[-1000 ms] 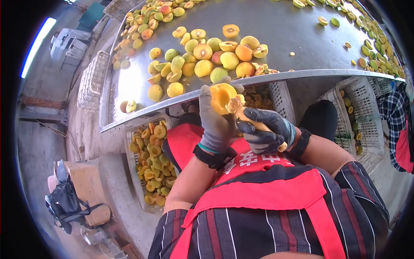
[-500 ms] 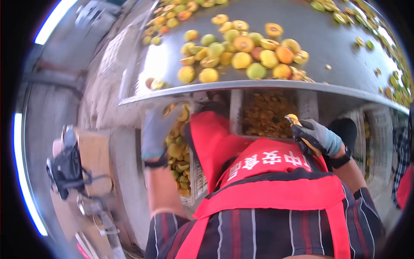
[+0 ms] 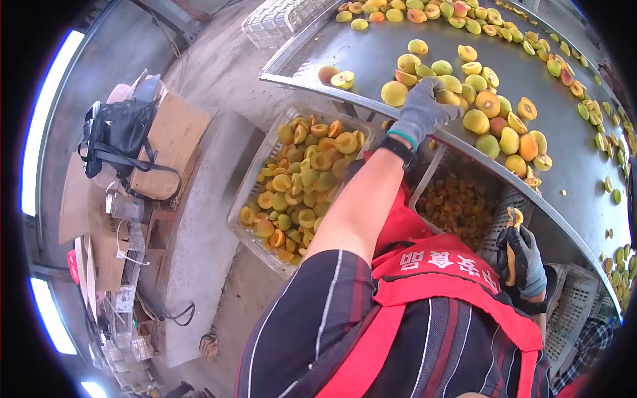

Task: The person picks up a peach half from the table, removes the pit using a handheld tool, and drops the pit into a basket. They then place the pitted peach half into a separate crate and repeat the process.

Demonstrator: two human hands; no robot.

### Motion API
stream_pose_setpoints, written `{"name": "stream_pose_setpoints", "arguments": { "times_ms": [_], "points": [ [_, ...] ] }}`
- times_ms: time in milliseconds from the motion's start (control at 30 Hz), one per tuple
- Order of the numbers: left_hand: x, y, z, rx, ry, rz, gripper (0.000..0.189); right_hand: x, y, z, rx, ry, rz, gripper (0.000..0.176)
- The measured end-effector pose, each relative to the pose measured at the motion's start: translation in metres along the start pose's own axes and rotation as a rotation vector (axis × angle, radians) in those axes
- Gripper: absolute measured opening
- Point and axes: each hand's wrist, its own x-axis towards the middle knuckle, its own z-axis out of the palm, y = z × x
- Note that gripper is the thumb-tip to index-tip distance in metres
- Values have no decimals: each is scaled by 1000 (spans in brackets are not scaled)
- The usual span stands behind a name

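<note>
My left hand (image 3: 424,109), in a grey glove, reaches over the near edge of the metal table (image 3: 371,50). Its fingers curl around a yellow peach (image 3: 449,98) in a pile of whole and halved peaches (image 3: 488,104). The palm side is hidden. Lower right, close to the apron, my gloved right hand (image 3: 527,255) grips a wooden-handled tool (image 3: 510,264) with its tip pointing up. An orange-yellow bit shows at that tip, too small to make out fully.
A white crate (image 3: 240,192) of pitted peach halves stands on the floor, left of my body. Under the table edge sits another crate (image 3: 424,182) with orange-brown scraps. More peaches (image 3: 458,9) lie along the table's far side. A black bag (image 3: 119,139) rests on cardboard at left.
My left hand has moved from above the crate of halves up to the peach pile and closed around a peach. My right hand still holds the tool. The view has turned leftward.
</note>
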Motion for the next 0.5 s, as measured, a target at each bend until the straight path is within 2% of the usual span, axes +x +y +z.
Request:
{"name": "stream_pose_setpoints", "arguments": {
  "times_ms": [67,100,133,167,200,233,300,333,433,467,500],
  "points": [
    [-25,13,5,-1241,-62,-21,32,0,-9,7,-18,-19,-1,27],
    [-39,14,15,-1717,-205,29,27,0,-14,12,-37,-35,-11,28],
    [-57,15,26,-1911,-341,-19,30,1,-18,17,-15,-50,-20,28],
    [-72,15,42,-2033,-428,-23,35,5,-18,22,-17,-58,-12,28],
    [-86,16,49,-2156,-636,-37,36,9,-18,27,3,-84,-14,29],
    [-100,22,54,-2059,-636,92,37,13,-17,30,24,-107,-14,30],
    [-121,37,55,-2263,-594,-221,36,21,-13,33,31,-116,31,30],
    [-125,41,51,-2226,-507,-263,35,24,-9,35,62,-92,35,29],
    [-113,25,65,-2129,-420,-231,34,38,10,21,26,-31,71,23],
    [-113,26,63,-2070,-390,-178,33,47,25,12,-423,43,-196,17],
    [-112,26,60,-2081,-384,-228,32,52,35,6,-877,124,-454,15]
  ]
}}
